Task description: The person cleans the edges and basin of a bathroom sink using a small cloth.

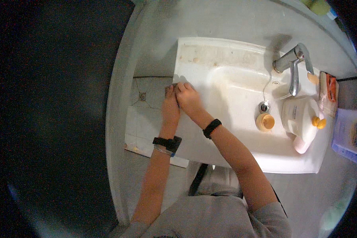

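Both the left hand and right hand, fingers curled, seem to pinch a small dark thing, too blurred to identify, at the sink's left edge. This looks like two-handed handling; the next move calls for coordinated fingers.

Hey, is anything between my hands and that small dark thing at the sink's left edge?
Nothing visible: the left hand and right hand both appear to grip the dark thing directly, at the white sink's left edge. The bottle and tap stand well off to the right.
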A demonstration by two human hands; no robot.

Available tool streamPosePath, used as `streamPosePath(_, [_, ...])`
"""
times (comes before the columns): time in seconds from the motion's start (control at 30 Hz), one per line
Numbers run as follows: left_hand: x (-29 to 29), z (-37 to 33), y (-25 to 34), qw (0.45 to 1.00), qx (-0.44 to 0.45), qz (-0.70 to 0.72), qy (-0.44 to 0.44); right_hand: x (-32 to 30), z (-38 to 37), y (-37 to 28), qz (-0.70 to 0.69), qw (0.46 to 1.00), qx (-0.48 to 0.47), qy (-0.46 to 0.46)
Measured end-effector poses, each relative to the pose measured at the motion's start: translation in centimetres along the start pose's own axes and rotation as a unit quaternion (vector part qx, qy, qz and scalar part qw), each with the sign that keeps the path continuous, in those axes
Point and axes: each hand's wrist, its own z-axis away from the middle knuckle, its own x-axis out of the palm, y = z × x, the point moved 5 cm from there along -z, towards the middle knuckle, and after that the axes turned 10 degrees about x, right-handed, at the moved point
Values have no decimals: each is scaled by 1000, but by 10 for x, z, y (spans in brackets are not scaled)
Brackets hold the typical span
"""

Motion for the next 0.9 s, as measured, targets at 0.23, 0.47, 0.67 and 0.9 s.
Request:
streamPosePath(0.23, [-25, -54, 37, 992, 59, -107, -8, 14, -50, 15, 8, 995, 73, -61])
streamPosePath(0.47, [-29, -96, 42, 992, 80, -92, 34, 11, -91, 23, 47, 999, 26, 4])
streamPosePath(0.67, [-24, -95, 32, 984, -16, -155, -88, 15, -85, 32, -61, 967, 218, -120])
streamPosePath(0.9, [-22, -69, 20, 985, 137, -85, 58, 15, -69, 20, -2, 996, 48, -73])
